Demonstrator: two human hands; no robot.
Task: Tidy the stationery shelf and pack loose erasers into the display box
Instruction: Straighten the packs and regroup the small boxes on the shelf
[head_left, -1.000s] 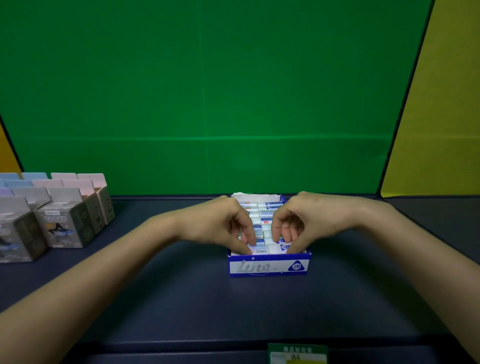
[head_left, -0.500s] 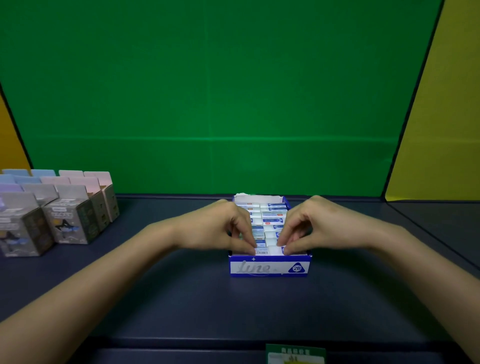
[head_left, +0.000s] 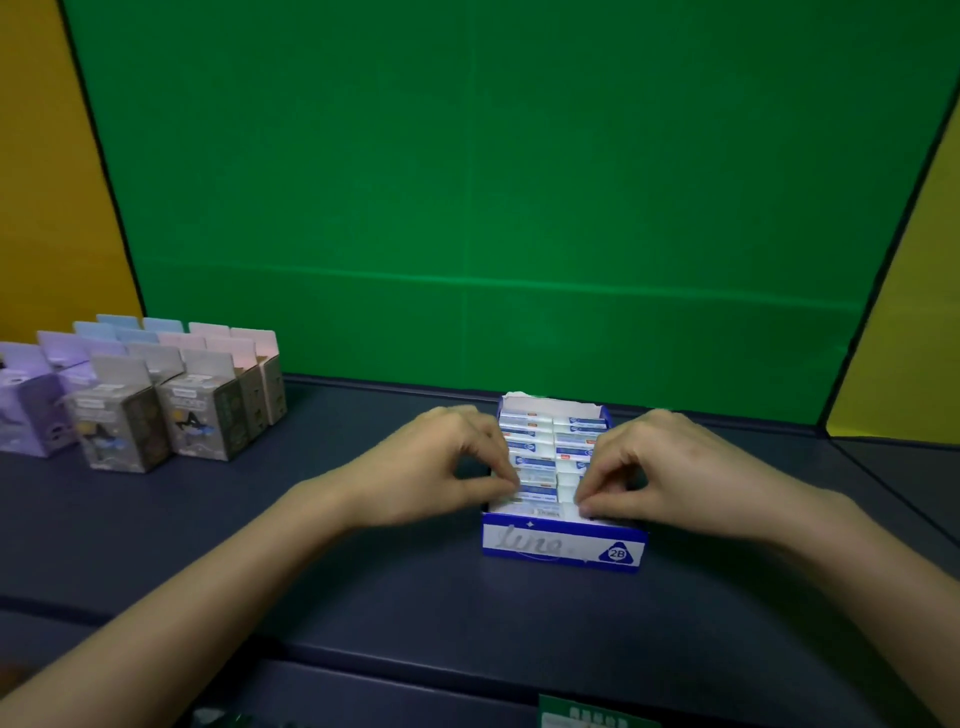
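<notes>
Both hands are down at the display box (head_left: 563, 545), which sits on the dark shelf surface (head_left: 363, 582) just right of centre, its blue and white front panel facing the person. Inside it the erasers (head_left: 530, 462) stand in two rows running from front to back, white with blue sleeves, packed close together.

The left hand (head_left: 441, 467) comes in from the left side of the box, fingers curled, thumb and forefinger pinched together on an eraser in the left row near the front. The right hand (head_left: 660, 467) mirrors it from the right side, fingers also curled, thumb and fingertips pressed onto the frontmost erasers of the right row, just behind the front wall. Whether either hand truly grips an eraser or only presses on it, I cannot tell from here.

So the box lies squarely between the two hands, its front half covered by fingers, its back half open to view.

Well off to the left, a cluster of small cartons (head_left: 145, 395) stands in rows, grey, purple, blue and pink, flaps up. Behind everything a green backdrop (head_left: 493, 182), with yellow panels (head_left: 914, 312) at either side.
</notes>
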